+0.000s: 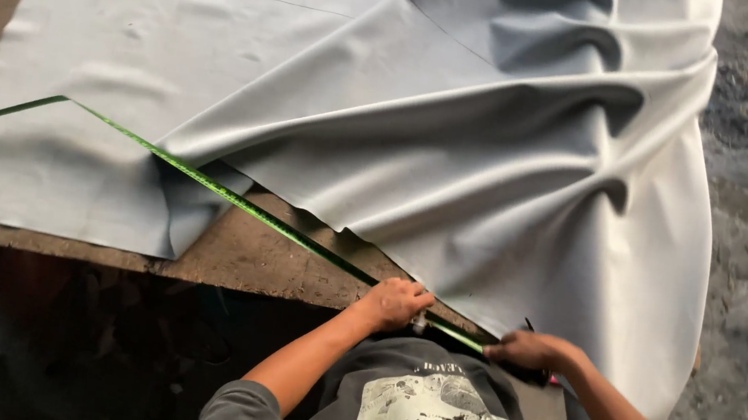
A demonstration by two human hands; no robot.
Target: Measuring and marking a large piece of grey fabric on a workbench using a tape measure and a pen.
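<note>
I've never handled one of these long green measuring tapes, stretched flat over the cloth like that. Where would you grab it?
Probably at the near end of the measuring tape, where the left hand and right hand already pinch it at the table edge. It is thin and lies flat on the grey cloth, so pinch it from above across its narrow width.

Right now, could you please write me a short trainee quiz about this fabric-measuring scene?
1. True or false: the green measuring tape is coiled up beside the grey fabric.
2. Which hand presses the tape near the wooden table edge? A) left hand B) neither
3. Fill in: the right hand rests at the tape's ____ end.

Key: 1 false, it is stretched out; 2 A; 3 near.
</note>
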